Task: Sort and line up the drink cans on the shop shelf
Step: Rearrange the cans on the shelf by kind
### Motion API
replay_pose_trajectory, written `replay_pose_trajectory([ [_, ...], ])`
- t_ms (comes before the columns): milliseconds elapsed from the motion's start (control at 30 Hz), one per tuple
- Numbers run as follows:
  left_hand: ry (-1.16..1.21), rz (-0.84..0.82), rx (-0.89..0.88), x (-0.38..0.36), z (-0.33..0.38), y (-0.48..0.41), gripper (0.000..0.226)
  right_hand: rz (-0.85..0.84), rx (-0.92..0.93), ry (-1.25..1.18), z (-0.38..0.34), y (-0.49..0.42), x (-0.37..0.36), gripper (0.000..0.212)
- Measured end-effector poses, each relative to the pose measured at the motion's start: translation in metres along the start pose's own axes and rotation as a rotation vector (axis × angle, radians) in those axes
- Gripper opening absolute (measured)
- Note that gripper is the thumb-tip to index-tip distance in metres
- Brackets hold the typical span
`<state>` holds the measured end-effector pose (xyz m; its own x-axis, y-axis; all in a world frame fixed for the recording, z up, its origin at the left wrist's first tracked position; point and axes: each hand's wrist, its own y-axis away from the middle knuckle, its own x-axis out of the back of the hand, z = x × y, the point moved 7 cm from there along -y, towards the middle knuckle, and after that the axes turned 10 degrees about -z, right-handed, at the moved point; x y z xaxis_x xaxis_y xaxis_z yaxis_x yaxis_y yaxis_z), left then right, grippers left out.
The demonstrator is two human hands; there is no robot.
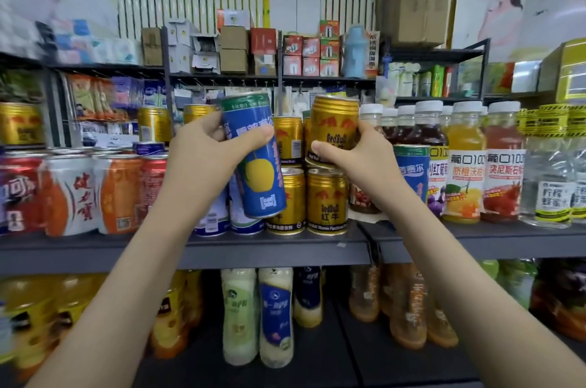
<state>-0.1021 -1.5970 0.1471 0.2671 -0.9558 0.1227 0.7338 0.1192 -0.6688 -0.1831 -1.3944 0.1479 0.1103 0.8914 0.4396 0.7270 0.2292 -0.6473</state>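
My left hand [203, 153] grips a tall blue can with a yellow fruit picture [257, 172], held tilted in the air in front of the shelf. My right hand [358, 162] grips a gold Red Bull can [333, 124], lifted just above the stacked gold cans [326, 200] at the shelf's middle. More gold cans [287, 140] stand behind in two tiers. Another blue can [412, 172] stands right of my right hand, partly hidden by it. Blue-and-white cans [212, 219] stand under the held blue can.
Red, white and orange cans [79, 194] fill the shelf's left part. Juice bottles with white caps [466, 165] stand to the right. The grey shelf edge [253, 248] runs across; bottles [272, 314] crowd the shelf below. Boxes sit on the racks behind.
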Motion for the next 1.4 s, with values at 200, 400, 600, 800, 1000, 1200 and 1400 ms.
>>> replay_pose_trajectory([
  [200, 0.026, -0.050, 0.030, 0.004, -0.010, 0.004, 0.029, -0.047, -0.119, 0.010, 0.021, -0.010, -0.016, 0.052],
  [400, 0.068, -0.084, 0.029, -0.004, -0.015, 0.004, 0.027, -0.067, -0.140, -0.046, 0.024, -0.008, -0.017, 0.057],
  [600, 0.097, -0.115, 0.051, -0.017, -0.023, 0.004, 0.021, -0.098, -0.121, -0.053, 0.027, -0.003, -0.019, 0.072],
  [800, 0.144, -0.144, 0.110, -0.026, -0.034, 0.009, 0.021, 0.148, 0.100, 0.214, 0.004, 0.029, -0.008, 0.076],
  [1000, 0.103, -0.241, 0.141, -0.033, -0.033, 0.028, 0.026, -0.108, 0.171, -0.097, -0.017, 0.079, -0.048, 0.052],
  [1200, 0.021, -0.199, 0.164, -0.003, -0.031, 0.062, 0.031, -0.499, 0.036, -0.461, -0.012, 0.096, -0.115, 0.043],
  [1400, -0.093, -0.082, 0.282, 0.062, -0.042, 0.108, 0.033, -0.660, 0.026, -0.573, -0.035, 0.116, -0.185, 0.047],
])
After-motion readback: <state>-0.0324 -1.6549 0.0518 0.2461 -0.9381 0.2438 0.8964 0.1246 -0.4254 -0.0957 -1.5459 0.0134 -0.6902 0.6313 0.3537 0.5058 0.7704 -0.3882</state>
